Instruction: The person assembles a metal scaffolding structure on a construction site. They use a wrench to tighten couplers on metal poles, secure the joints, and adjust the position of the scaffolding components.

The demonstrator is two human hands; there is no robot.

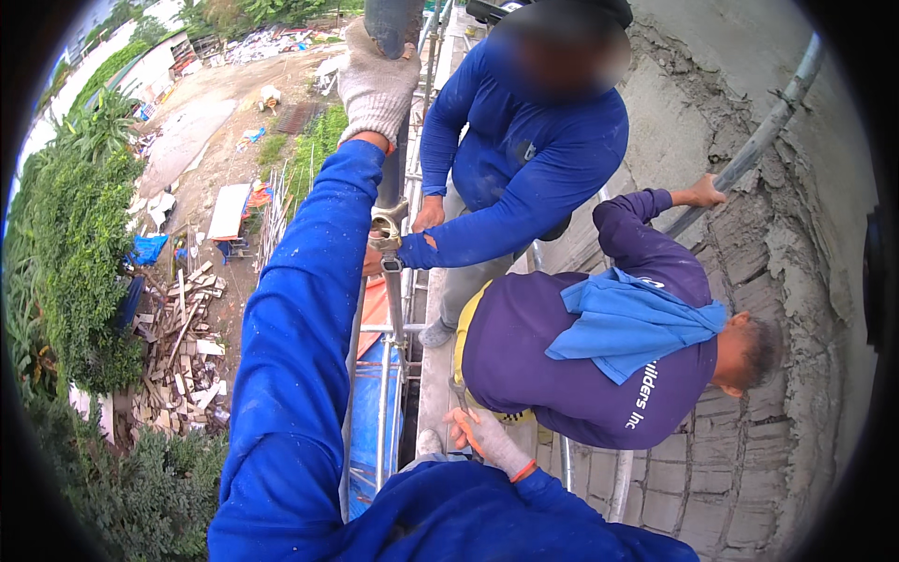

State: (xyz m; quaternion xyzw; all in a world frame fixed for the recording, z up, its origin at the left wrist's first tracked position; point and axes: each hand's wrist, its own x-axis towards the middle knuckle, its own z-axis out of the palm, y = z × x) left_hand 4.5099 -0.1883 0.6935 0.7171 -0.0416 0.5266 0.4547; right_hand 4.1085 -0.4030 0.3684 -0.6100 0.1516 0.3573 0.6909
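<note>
My left hand (378, 86), in a pale knit glove, reaches up and wraps round a dark upright scaffold pipe (386, 26). Below it, a metal clamp (387, 225) sits on the scaffold upright. Low in the middle, close to my body, is my right hand (491, 443) in a glove that leaves the fingertips bare. Its fingers are curled, and a thin dark metal piece shows beside them; its kind is unclear. A co-worker in blue (534, 122) has one hand beside the clamp, wearing a watch (391, 264).
Another person in purple (581, 347), a blue cloth over the shoulders, bends at my right and grips a slanted pipe (777, 117). Beyond is a rough cement-and-block wall (721, 468). A narrow walkway (433, 361) runs ahead. Far below left lie scrap boards (187, 365) and trees (80, 253).
</note>
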